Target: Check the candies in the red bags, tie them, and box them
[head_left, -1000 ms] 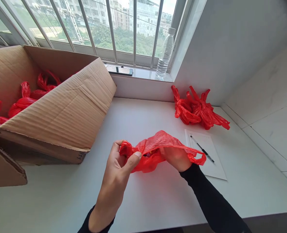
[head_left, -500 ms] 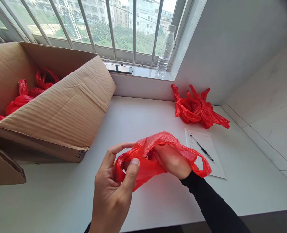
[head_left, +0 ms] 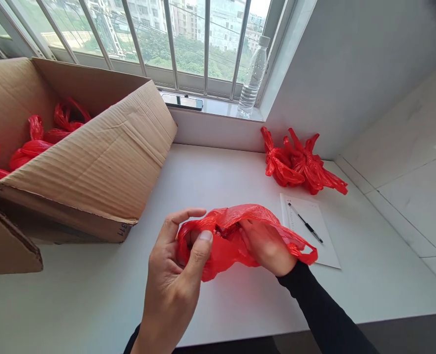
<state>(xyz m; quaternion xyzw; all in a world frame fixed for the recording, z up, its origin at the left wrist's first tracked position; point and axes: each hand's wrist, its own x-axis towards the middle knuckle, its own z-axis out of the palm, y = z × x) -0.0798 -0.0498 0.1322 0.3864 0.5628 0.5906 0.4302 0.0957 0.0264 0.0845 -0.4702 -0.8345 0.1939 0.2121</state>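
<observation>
A red plastic bag (head_left: 221, 258) lies open above the white table, its mouth toward me. My left hand (head_left: 177, 275) grips the bag's left side, with some fingers inside the handle loop and the thumb in front; the index finger sticks out over the rim. Inside the mouth reaches my right hand (head_left: 267, 248), its fingertips hidden by the red plastic. Near those fingers a small dark item with light print (head_left: 218, 232) shows within the bag. Whether the right fingers hold anything cannot be seen.
An open cardboard box (head_left: 92, 157) with several red bags stands left. Tied red bags (head_left: 302, 162) lie by the wall, near paper (head_left: 314, 211) and a pen (head_left: 305, 222). A bottle (head_left: 253, 78) and a phone (head_left: 183, 102) rest on the sill.
My right hand has shifted slightly, and the bag's mouth has changed shape around it. More of the dark printed item shows. The left hand has moved a little to the right. The view has tilted slightly.
</observation>
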